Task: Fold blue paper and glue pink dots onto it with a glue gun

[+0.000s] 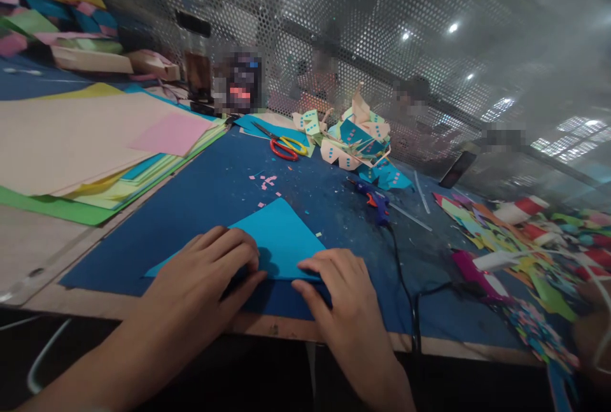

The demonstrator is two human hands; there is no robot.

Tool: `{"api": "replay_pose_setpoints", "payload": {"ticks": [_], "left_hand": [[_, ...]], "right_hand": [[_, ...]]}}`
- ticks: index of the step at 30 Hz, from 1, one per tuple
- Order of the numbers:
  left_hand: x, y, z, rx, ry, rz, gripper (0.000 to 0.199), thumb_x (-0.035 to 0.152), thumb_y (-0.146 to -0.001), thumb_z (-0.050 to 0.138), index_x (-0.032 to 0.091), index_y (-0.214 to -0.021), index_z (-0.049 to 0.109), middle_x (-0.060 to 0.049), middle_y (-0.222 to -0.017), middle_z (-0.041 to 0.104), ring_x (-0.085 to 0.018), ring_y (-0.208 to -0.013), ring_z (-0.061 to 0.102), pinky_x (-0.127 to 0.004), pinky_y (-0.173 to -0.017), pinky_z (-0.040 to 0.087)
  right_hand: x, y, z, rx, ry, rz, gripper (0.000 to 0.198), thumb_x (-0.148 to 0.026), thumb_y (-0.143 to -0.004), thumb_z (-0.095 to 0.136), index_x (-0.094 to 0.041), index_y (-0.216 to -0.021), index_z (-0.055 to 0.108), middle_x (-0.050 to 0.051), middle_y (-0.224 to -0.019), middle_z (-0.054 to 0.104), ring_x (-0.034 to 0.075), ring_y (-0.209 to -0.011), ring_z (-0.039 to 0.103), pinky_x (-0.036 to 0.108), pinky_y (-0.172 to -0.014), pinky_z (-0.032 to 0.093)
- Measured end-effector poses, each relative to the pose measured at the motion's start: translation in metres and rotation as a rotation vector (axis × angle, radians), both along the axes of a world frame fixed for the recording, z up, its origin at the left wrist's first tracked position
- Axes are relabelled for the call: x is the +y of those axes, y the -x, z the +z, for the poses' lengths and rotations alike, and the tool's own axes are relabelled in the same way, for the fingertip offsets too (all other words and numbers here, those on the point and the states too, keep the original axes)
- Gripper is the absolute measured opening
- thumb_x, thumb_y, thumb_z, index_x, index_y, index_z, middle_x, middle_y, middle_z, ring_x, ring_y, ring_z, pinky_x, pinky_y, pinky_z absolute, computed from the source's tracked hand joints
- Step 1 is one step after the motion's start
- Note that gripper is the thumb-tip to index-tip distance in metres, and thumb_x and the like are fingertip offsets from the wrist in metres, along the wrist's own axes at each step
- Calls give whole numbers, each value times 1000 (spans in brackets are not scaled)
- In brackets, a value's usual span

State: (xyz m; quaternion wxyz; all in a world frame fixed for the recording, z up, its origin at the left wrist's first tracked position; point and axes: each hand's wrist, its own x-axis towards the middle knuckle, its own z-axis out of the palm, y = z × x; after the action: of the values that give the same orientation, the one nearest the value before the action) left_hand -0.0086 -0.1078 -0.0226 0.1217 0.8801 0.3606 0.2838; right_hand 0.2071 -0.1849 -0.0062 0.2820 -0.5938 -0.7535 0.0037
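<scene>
A bright blue sheet of paper (pixel 281 237), folded into a triangle, lies on the dark blue work surface close to the front edge. My left hand (pixel 210 272) rests over its left part, fingers curled down and the thumb along the folded near edge. At the right end of that edge, my right hand (pixel 341 291) has its fingertips on top of the paper and its thumb just below, pinching it. The left hand covers part of the triangle's left side. Tiny pink paper scraps (pixel 265 181) are scattered just beyond its peak.
Stacked coloured paper (pixel 86 138) lies on the left. Scissors (pixel 286 146) with red and yellow handles sit ahead, beside a cut-paper model (pixel 358 135). A blue glue gun (pixel 375 200) trails its black cable to the right front. Colourful scraps (pixel 520 240) cover the right side.
</scene>
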Motion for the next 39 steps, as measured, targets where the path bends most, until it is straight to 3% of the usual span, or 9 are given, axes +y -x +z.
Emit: {"api": "replay_pose_setpoints", "payload": {"ticks": [6, 18, 31, 39], "left_hand": [[-1, 5, 4, -19, 26, -41, 19, 38, -97, 53, 25, -91, 65, -3, -102, 69, -24, -92, 61, -38, -79, 46], [2, 28, 1, -33, 18, 39, 21, 41, -96, 54, 27, -87, 68, -3, -105, 72, -24, -97, 65, -38, -81, 50], [2, 51, 2, -36, 33, 107, 26, 51, -95, 52, 32, -83, 67, 1, -109, 72, -27, -99, 67, -47, -82, 54], [6, 58, 1, -54, -11, 121, 24, 51, -94, 54, 32, -86, 67, 0, -107, 72, -27, -111, 62, -46, -90, 52]], "right_hand": [[6, 1, -4, 69, 75, -2, 9, -26, -97, 61, -23, -88, 61, 2, -93, 64, 21, -91, 57, 36, -80, 43], [7, -1, -6, 107, 112, 12, 13, -29, -99, 56, -23, -87, 57, 3, -93, 62, 22, -91, 55, 36, -79, 43], [7, -3, -9, 107, 124, 36, 11, -27, -100, 55, -24, -89, 55, 3, -96, 60, 23, -93, 54, 37, -79, 42], [6, -2, -8, 108, 102, 35, 11, -24, -99, 56, -24, -88, 54, 3, -95, 59, 22, -92, 54, 36, -78, 42]]}}
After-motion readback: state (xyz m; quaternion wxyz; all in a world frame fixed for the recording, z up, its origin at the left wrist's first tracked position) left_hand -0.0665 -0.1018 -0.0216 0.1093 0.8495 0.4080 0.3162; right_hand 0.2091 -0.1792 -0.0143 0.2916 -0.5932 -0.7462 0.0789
